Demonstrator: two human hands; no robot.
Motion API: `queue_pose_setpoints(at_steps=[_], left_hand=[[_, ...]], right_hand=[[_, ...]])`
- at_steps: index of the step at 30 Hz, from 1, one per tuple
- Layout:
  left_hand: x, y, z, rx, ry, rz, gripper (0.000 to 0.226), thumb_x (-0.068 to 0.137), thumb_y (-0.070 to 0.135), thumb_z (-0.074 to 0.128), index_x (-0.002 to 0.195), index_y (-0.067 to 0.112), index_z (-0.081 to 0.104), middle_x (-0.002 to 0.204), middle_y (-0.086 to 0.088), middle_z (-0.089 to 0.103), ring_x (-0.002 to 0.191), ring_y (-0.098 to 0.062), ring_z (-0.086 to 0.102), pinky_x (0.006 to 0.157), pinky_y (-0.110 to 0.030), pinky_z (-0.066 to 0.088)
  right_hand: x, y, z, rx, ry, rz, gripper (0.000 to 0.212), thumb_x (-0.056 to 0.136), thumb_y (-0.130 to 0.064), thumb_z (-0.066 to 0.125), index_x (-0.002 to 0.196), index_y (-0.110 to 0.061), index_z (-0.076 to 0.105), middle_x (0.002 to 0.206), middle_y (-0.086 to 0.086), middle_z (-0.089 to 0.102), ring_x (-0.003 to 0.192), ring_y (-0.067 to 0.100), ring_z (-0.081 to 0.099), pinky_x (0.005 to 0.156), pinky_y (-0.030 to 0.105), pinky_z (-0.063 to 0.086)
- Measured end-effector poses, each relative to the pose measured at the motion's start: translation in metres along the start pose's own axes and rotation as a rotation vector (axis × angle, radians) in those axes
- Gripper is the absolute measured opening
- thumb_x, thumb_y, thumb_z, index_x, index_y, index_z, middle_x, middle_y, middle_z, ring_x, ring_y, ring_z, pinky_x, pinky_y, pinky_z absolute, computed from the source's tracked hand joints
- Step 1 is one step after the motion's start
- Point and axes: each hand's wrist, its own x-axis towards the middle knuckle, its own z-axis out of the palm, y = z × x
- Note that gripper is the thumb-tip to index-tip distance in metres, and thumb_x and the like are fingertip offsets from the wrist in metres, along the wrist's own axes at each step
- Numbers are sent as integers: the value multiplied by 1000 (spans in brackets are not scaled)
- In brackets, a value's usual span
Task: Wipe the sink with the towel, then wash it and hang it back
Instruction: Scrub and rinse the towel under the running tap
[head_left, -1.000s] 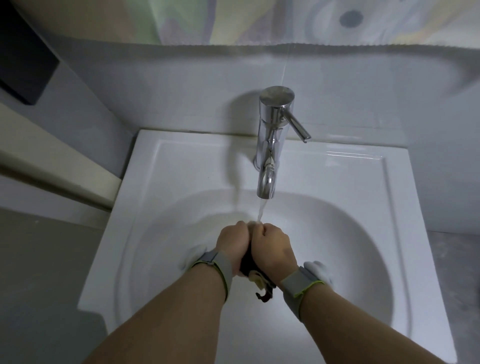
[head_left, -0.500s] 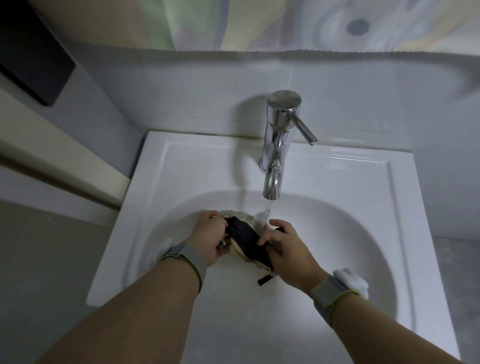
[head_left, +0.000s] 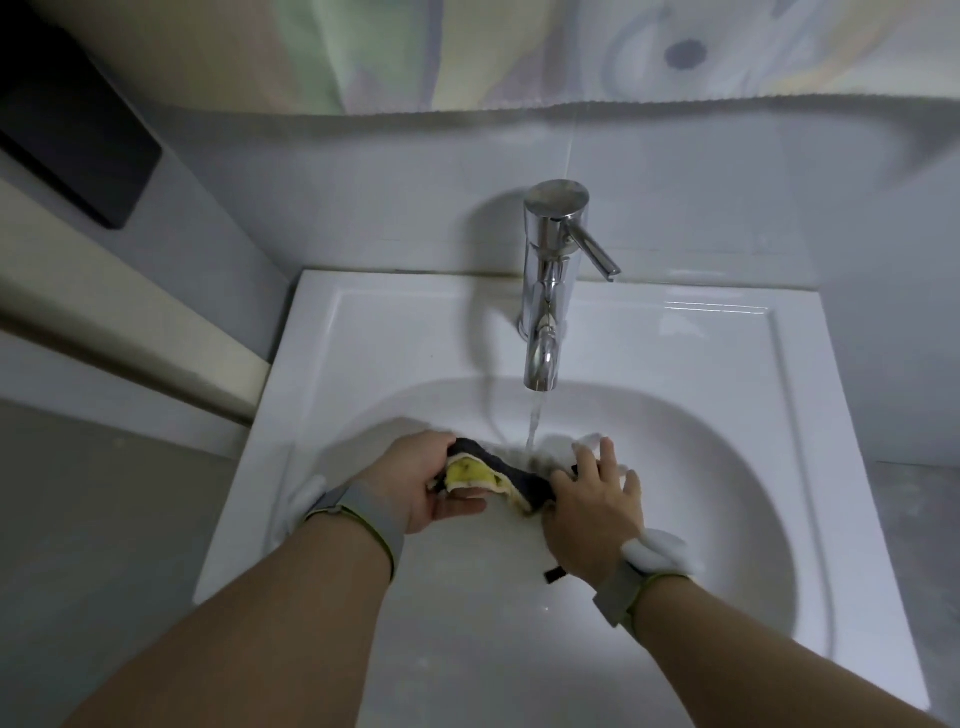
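A small towel (head_left: 506, 475), dark on one side and yellow and cream on the other, is stretched across the bowl of the white sink (head_left: 727, 415), just under the running water. My left hand (head_left: 434, 486) grips its left end, with the yellow side showing. My right hand (head_left: 589, 512) lies over its right end with the fingers spread, and whether it grips the cloth is hidden. A dark loop tag (head_left: 555, 591) shows below my right wrist. The chrome faucet (head_left: 548, 291) stands at the back, and a thin stream (head_left: 535, 421) falls between my hands.
The faucet's lever (head_left: 595, 254) points to the right. A patterned curtain (head_left: 519, 52) hangs above the tiled wall. A beige ledge (head_left: 104, 312) runs along the left, with grey floor below it. Both wrists wear grey bands.
My hands were pressed together squeezing the bunched towel under the stream. They have moved apart and drawn the towel out between them, and the yellow side has turned up at the left end.
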Motion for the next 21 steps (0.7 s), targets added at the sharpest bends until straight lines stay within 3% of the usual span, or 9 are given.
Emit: queue_pose_setpoints(at_steps=[3, 5, 7, 9, 11, 14, 17, 19, 21], left_hand=[[2, -4, -5, 217, 52, -18, 32, 100, 29, 48, 87, 6, 65, 59, -12, 68, 55, -26, 63, 60, -40, 59], [4, -6, -8, 403, 85, -15, 41, 95, 46, 54, 95, 6, 66, 72, -13, 68, 60, -25, 63, 55, -33, 58], [7, -10, -10, 632, 47, -11, 61, 79, 71, 60, 86, 11, 66, 70, -8, 64, 59, -22, 59, 51, -22, 49], [7, -11, -10, 813, -49, 1, 71, 59, 82, 66, 74, 14, 57, 62, -3, 53, 58, -19, 47, 51, -20, 40], [4, -13, -7, 990, -110, 34, 73, 49, 81, 73, 78, 15, 58, 63, -1, 53, 59, -18, 46, 53, -23, 40], [3, -16, -3, 1187, -76, 148, 63, 60, 72, 73, 84, 14, 66, 71, -1, 64, 65, -17, 58, 59, -24, 46], [11, -21, -2, 934, -7, 202, 47, 77, 55, 67, 93, 11, 69, 89, -10, 73, 80, -25, 70, 70, -36, 58], [16, -22, -5, 618, 2, 141, 39, 84, 41, 66, 108, 10, 65, 104, -15, 70, 91, -32, 69, 78, -44, 60], [17, -22, -7, 372, -54, 89, 34, 88, 26, 66, 117, 8, 61, 109, -19, 67, 93, -37, 69, 75, -50, 61]], right_hand=[[3, 11, -13, 318, 85, 32, 30, 77, -31, 48, 74, -14, 72, 104, 8, 71, 106, 37, 63, 77, 44, 54], [13, 18, -30, 665, -34, 199, 30, 86, -28, 44, 75, -8, 64, 84, 9, 68, 85, 30, 63, 70, 37, 53], [23, 24, -41, 945, -122, 384, 28, 89, -26, 43, 76, -5, 56, 74, 11, 61, 70, 28, 57, 63, 36, 48], [30, 25, -45, 1097, -150, 480, 26, 88, -26, 41, 78, -5, 53, 75, 11, 55, 67, 27, 52, 60, 36, 45], [32, 23, -49, 1184, -217, 518, 24, 89, -26, 42, 85, -5, 53, 77, 13, 54, 65, 27, 50, 55, 33, 42], [33, 23, -56, 1318, -408, 518, 33, 90, -35, 58, 98, -3, 61, 88, 18, 67, 71, 34, 63, 56, 35, 51], [33, 28, -60, 1374, -619, 384, 31, 82, -24, 76, 108, -11, 67, 101, 20, 72, 77, 37, 71, 63, 38, 56], [32, 33, -59, 1325, -630, 375, 28, 81, -2, 71, 108, -9, 66, 102, 22, 71, 76, 34, 71, 62, 34, 55], [29, 36, -63, 1242, -645, 362, 23, 86, 5, 59, 105, -6, 66, 93, 24, 72, 69, 34, 70, 59, 35, 55]])
